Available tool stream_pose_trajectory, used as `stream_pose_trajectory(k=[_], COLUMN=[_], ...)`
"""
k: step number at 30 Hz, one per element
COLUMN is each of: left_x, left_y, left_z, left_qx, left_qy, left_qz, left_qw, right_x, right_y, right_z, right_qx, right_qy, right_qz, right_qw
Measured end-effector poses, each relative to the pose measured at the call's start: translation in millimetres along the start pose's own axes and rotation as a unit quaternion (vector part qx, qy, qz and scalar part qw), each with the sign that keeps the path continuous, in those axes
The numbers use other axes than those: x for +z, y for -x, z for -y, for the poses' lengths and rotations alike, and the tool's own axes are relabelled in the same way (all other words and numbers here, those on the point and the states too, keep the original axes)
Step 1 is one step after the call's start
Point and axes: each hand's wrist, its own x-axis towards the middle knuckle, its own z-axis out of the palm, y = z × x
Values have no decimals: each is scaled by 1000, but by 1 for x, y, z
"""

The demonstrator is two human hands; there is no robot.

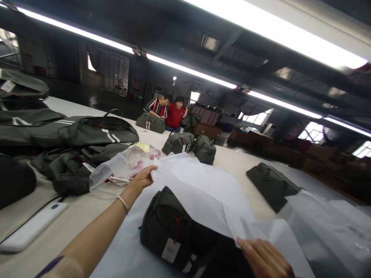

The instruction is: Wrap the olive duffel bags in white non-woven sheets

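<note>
A dark green duffel bag [166, 220] with white stripes lies in front of me, a white tag [171, 250] hanging from it on a red cord. Thin white wrapping sheets [199, 175] spread under and behind it, and one sheet is drawn up over its back edge. Beyond the bag's left end, my left hand [143, 177] pinches that sheet's edge between thumb and fingers. My right hand [262, 256] grips the sheet at the bag's right side, its fingers bent over the edge and its thumb hidden.
More green bags [98, 131] are heaped at the left, near a clear plastic bag [124, 166] of tags and a white phone or power bank [34, 226]. Further bags [204, 148] stand ahead; clear plastic [327, 231] lies right. Two people [174, 116] are across the table.
</note>
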Motion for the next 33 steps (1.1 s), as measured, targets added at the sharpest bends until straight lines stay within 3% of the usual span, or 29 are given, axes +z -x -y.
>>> stream_pose_trajectory(k=[5,11,16,20,21,22,24,26,27,30,33], left_x=[-56,-114,-146,-152,-147,-140,-119,-96,-86,-63,-52], left_y=[17,32,57,95,107,118,136,148,151,151,141], left_z=[5,27,86,147,160,171,190,206,214,236,254], left_qx=[-2,28,37,142,182,227,331,373,373,400,487], left_qy=[-150,-301,-397,-431,-453,-484,-564,-626,-650,-709,-742], left_qz=[-25,-76,-101,-161,-150,-114,25,145,175,211,207], left_qw=[988,950,911,876,860,837,757,669,639,542,411], right_x=[-8,7,21,29,29,29,24,18,15,10,14], right_y=[11,14,18,26,26,25,18,8,2,-8,-8], right_z=[14,30,27,21,18,16,8,-1,-5,-14,-17], right_qx=[49,112,179,245,266,293,362,424,443,445,430], right_qy=[-18,-3,-64,-130,-146,-161,-187,-207,-214,-232,-244], right_qz=[28,27,27,44,54,65,102,155,177,202,201], right_qw=[998,993,981,960,951,940,908,868,852,841,846])
